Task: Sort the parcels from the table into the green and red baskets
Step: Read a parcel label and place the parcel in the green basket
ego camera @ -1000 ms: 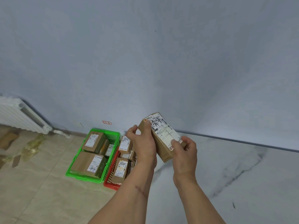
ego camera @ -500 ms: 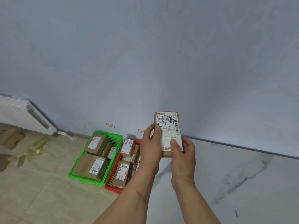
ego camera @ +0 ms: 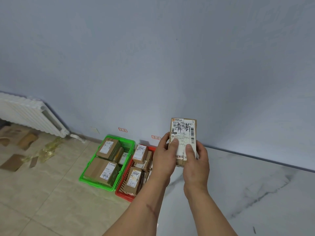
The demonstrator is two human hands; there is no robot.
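A: Holding the parcel (ego camera: 184,133) upright above the tabletop (ego camera: 238,193) edge, both hands grip its lower half. Label faces the camera; black handwritten marks cross the barcode area.

B: Grip details?

A: Left hand (ego camera: 164,159) wraps the left side, thumb pressed flat on the label. Right hand (ego camera: 196,164) wraps the right side and bottom, thumb also on the label. Fingers of both curl behind the parcel and are hidden there.

B: Baskets?

A: Both on the floor (ego camera: 42,193) against the wall (ego camera: 153,57), left of the tabletop. Green basket (ego camera: 87,181) sits left and carries brown boxes, labels up. Red basket (ego camera: 122,195) touches its right side and is packed with smaller labelled boxes; its right part is hidden by the left forearm.

B: Wall markings?

A: One small red-outlined tag (ego camera: 122,129) above the green basket, another (ego camera: 156,137) above the red one. Writing too small to read.

B: Other items?

A: White radiator (ego camera: 29,114) at far left. Cardboard scraps (ego camera: 13,161) and crumpled clear tape (ego camera: 49,149) lie on the floor beneath it, well apart from the baskets.
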